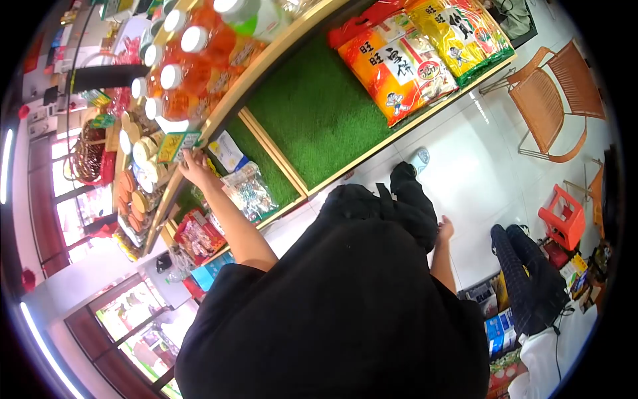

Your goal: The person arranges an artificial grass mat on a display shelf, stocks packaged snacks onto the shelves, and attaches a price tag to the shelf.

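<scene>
My left hand (195, 169) reaches to the wooden edge of the display shelf. Its fingers are closed at the lower border of a green and yellow price card (176, 145). Just above the card stand bottles of orange drink (179, 100) with white caps. Below that hand, on the green-lined lower shelf (302, 100), lies a clear bag of small wrapped pieces (249, 191). My right hand (445, 230) hangs at my side over the floor, holding nothing, with fingers loosely apart.
Orange and yellow snack bags (399, 70) lie farther along the lower shelf. Jars with round lids (141, 153) line the upper level. To the right are a brown chair (538, 100), a red stool (563, 216) and another person (531, 279) beside stacked goods.
</scene>
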A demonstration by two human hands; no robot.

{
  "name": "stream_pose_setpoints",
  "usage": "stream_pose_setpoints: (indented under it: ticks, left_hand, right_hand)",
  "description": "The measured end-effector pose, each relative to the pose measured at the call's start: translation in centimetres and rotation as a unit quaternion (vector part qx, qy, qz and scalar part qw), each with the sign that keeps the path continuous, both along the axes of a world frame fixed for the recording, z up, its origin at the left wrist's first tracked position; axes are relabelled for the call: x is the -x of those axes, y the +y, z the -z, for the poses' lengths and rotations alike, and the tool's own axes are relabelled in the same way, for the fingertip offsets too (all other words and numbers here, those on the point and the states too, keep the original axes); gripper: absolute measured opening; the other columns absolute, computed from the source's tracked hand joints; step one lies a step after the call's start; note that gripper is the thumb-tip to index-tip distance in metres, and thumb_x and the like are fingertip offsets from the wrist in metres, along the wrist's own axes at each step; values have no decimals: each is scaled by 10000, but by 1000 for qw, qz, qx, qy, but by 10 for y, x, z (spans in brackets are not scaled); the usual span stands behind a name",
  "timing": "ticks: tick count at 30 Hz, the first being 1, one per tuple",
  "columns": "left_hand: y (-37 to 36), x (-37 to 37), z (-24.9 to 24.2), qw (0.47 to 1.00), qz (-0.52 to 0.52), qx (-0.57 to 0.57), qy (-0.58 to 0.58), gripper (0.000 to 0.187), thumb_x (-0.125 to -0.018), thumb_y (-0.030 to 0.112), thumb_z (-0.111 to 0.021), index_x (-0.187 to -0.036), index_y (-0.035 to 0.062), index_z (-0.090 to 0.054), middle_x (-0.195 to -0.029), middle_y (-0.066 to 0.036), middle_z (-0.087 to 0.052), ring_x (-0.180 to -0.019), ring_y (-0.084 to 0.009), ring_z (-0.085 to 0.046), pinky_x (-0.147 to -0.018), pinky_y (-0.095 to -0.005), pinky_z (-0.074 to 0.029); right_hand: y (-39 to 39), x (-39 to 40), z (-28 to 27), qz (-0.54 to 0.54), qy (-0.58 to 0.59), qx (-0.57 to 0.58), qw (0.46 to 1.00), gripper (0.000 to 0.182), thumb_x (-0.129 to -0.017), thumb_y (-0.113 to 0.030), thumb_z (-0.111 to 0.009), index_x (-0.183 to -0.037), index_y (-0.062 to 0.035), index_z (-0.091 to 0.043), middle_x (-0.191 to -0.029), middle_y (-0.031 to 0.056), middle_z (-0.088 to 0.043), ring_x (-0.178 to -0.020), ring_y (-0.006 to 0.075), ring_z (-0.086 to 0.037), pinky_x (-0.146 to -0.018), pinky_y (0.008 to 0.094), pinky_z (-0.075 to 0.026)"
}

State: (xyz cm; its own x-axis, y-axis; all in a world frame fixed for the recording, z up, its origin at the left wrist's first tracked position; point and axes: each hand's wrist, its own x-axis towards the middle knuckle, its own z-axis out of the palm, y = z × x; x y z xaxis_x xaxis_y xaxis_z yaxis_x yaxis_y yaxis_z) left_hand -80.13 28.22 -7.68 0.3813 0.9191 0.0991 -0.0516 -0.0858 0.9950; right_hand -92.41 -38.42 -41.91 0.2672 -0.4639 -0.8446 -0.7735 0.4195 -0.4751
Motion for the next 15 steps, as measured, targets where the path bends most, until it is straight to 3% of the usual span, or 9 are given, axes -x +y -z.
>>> stream_pose_setpoints:
  ticks: [1,2,4,6,7,8,9,10,15]
  left_hand:
    - [-11,-5,0,999,-43,14,3,511,-852,282,-604,-1226,66,-331,-1024,-103,-544,-873,-227,-577,-683,-335,-451]
    - [-21,-7,1,995,-92,30,5,521,-851,291,-607,-1234,78,-325,-1021,-101,-543,-886,-235,-572,-676,-332,-448]
    - [-26,-10,8,992,-115,51,-11,534,-839,226,-620,-1253,106,-305,-1002,-94,-541,-891,-236,-559,-663,-327,-441]
    - [-33,-14,13,985,-42,167,-20,536,-817,129,-618,-1258,124,-315,-982,-84,-538,-882,-225,-551,-655,-318,-438]
    - [-40,-18,21,975,-65,208,-48,529,-786,50,-608,-1250,125,-364,-959,-71,-539,-852,-210,-552,-668,-314,-439]
    - [-64,-27,17,979,-57,193,-35,522,-785,42,-601,-1260,122,-399,-981,-72,-550,-859,-210,-555,-685,-316,-440]
    - [-79,-33,18,981,-30,192,-24,530,-785,47,-601,-1271,113,-398,-1008,-75,-550,-859,-202,-556,-692,-318,-440]
    - [-95,-41,21,981,0,193,-15,539,-786,51,-602,-1281,103,-398,-1035,-78,-551,-860,-195,-556,-699,-319,-440]
    - [-165,-78,48,954,171,215,116,395,-854,152,-549,-1217,27,-454,-1004,-66,-580,-811,-143,-561,-685,-267,-444]
  right_hand:
    - [-13,-19,-15,51,-56,-49,996,194,-810,-185,-546,-958,-66,-586,-524,-8,-381,-395,88,-320,-361,232,-250]
    - [-30,-44,-31,51,-34,-66,996,255,-829,-168,-504,-1058,-71,-562,-581,-5,-381,-427,83,-327,-371,216,-272]
    - [-59,-87,-52,59,-41,-55,996,255,-802,-184,-555,-1035,-81,-572,-611,-4,-395,-451,86,-336,-393,213,-283]
    - [-85,-122,-61,41,-61,-27,997,185,-813,-164,-519,-961,-76,-587,-544,-15,-378,-416,76,-315,-374,216,-272]
    - [-94,-136,-66,36,-72,-26,996,185,-813,-164,-519,-961,-76,-587,-544,-15,-378,-416,76,-315,-374,216,-272]
    - [-106,-145,-62,17,-88,-32,995,183,-812,-168,-527,-953,-71,-589,-545,-12,-385,-421,77,-326,-375,211,-280]
    - [-119,-156,-62,-2,-105,-35,994,181,-811,-173,-534,-945,-66,-592,-546,-9,-392,-427,78,-336,-375,206,-287]
    - [-129,-166,-59,-33,-85,-47,995,275,-820,-190,-488,-1054,-70,-567,-623,11,-416,-464,98,-367,-414,209,-340]
    - [-128,-175,-69,-138,-88,-18,986,280,-829,-268,-501,-1037,-99,-578,-649,3,-461,-542,108,-433,-478,258,-412]
